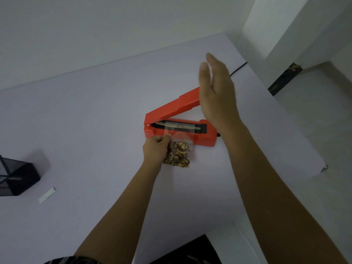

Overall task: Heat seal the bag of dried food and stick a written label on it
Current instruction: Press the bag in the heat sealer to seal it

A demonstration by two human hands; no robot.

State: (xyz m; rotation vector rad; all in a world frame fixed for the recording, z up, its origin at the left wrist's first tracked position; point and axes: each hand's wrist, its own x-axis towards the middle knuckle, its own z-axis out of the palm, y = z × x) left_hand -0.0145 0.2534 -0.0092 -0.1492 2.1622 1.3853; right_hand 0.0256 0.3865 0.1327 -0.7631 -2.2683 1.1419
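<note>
A red heat sealer [171, 111] lies on the white table [95, 121] with its arm raised. A clear bag of dried food [179, 153] rests in front of it, its open top laid across the black sealing strip. My left hand [155, 149] pinches the bag's left edge near the top. My right hand [217, 92] hovers flat, fingers together, over the raised end of the sealer arm; whether it touches the arm I cannot tell. It holds nothing.
A black mesh holder [15, 178] stands at the left edge. A small white label strip [46, 195] lies beside it. A black cable [238, 69] runs off the table's far right. The table's right edge falls close beyond the sealer.
</note>
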